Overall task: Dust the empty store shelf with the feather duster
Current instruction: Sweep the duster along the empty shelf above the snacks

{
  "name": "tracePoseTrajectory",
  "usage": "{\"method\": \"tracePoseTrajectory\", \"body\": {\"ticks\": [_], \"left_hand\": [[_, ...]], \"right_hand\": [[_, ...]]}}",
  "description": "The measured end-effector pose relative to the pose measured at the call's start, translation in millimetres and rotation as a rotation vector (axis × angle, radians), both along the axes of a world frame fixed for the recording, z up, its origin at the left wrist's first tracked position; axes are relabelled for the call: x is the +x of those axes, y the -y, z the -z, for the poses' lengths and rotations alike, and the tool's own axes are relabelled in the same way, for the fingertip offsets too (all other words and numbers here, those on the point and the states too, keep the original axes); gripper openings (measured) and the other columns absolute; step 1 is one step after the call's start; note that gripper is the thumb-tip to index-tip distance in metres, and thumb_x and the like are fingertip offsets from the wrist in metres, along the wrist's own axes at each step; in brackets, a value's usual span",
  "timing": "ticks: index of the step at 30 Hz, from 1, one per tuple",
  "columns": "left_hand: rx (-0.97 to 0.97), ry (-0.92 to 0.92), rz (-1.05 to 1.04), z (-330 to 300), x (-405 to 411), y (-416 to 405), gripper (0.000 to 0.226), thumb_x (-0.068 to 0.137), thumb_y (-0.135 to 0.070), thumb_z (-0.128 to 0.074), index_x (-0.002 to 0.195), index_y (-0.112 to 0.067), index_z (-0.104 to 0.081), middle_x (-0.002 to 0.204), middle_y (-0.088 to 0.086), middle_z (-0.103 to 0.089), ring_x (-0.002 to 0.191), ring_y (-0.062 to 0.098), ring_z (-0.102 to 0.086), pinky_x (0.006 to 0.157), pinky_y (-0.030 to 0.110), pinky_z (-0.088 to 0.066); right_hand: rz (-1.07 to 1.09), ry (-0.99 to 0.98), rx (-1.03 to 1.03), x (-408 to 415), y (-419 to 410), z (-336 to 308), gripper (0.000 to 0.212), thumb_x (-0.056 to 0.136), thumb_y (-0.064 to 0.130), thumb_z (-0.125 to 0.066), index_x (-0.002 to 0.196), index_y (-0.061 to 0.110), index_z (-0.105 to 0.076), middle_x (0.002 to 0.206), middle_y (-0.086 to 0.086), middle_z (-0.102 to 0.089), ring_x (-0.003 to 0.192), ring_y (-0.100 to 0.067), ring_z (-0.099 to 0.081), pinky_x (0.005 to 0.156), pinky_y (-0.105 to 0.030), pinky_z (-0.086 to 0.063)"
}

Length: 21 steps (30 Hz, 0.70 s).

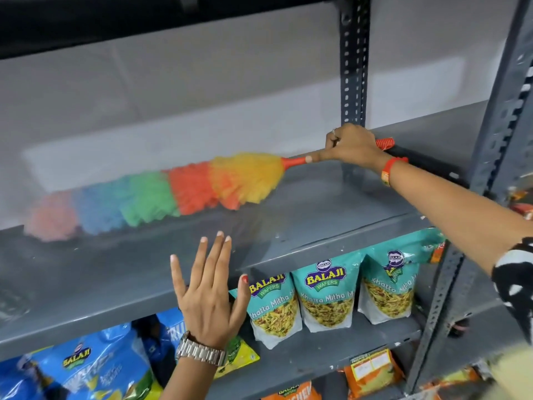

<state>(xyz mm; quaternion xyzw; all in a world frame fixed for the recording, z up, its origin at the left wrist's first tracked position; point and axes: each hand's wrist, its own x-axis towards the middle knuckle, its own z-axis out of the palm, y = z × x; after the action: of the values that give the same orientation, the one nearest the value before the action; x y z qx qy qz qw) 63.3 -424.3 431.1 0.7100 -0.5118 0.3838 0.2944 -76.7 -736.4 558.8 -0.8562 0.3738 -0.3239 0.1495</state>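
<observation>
The right hand (353,147) was clenched around the orange handle of the feather duster (161,194), whose blurred, rainbow head lay along the grey shelf (317,203), apparently brushing it. The left hand (209,295) hovered before the shelf edge, fingers spread, holding nothing.

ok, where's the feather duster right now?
In the head view, the feather duster lies across the empty grey shelf, head toward the left, its orange handle gripped by the right hand near the upright post, above the Balaji snack bags.
</observation>
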Motion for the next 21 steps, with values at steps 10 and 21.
{"method": "tracePoseTrajectory", "body": {"ticks": [10,21], "left_hand": [[0.002,0.057,0.148,6,-45,43,0.055,0.086,-0.039,-0.037,0.132,-0.009,-0.050,0.136,0.004,-0.051,0.132,0.020,-0.037,0.113,0.054,0.000],[0.022,0.082,0.061,15,-48,58,0.058,0.087,-0.042,-0.034,0.135,-0.011,-0.046,0.139,0.002,-0.046,0.133,0.020,-0.035,0.113,0.052,-0.001]], "right_hand": [[0.118,-0.160,-0.006,-76,5,23,0.072,0.050,0.086,-0.055,0.043,0.015,-0.045,0.096,-0.005,-0.074,0.076,-0.021,-0.067,0.053,-0.024,-0.034],[0.427,-0.276,-0.260,-70,38,38,0.045,0.080,0.050,-0.050,0.070,0.011,-0.070,0.082,-0.017,-0.071,0.084,-0.034,-0.065,0.065,-0.027,-0.036]]}}
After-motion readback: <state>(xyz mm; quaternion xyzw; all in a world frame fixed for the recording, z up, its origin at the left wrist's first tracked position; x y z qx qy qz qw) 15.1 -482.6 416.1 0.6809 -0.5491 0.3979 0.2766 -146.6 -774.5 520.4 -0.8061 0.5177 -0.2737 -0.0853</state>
